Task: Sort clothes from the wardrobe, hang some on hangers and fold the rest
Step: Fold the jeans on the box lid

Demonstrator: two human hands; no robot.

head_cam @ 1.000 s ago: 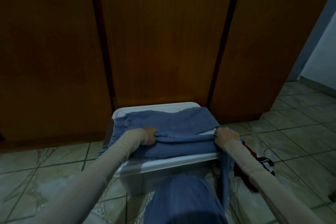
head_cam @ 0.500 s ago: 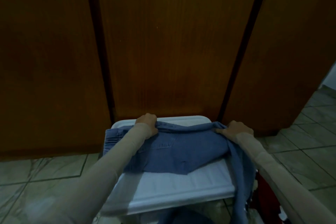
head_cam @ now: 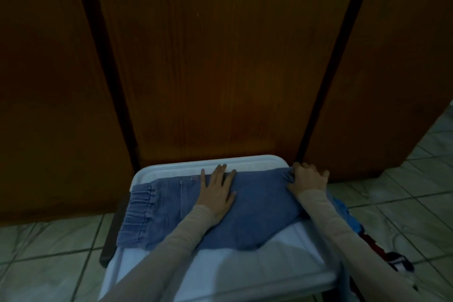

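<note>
One pair of blue jeans [head_cam: 196, 213] lies folded across the far half of a white plastic lid [head_cam: 245, 270], waistband toward the lid's left edge and the folded end reaching its far right corner. The left hand [head_cam: 217, 192] rests flat on the middle of the denim, fingers [head_cam: 221, 173] straight and released, tips at the far edge of the fold. The right hand [head_cam: 307, 179] sits at the far right corner, its fingers curled and grasping the bunched end of the cloth.

My read is that a fold is being set and smoothed. To do it well, the flat hand should hold the cloth in place while the other draws the bunched end taut and level with the far edge, so no crease gets trapped under the layer; then both palms can sweep outward toward the waistband and the near edge.

Behind the lid stand brown wooden wardrobe doors [head_cam: 220, 68]. Off the lid's right edge, on the tiled floor [head_cam: 404, 216], lies a small heap of blue and red clothes [head_cam: 367, 240].
</note>
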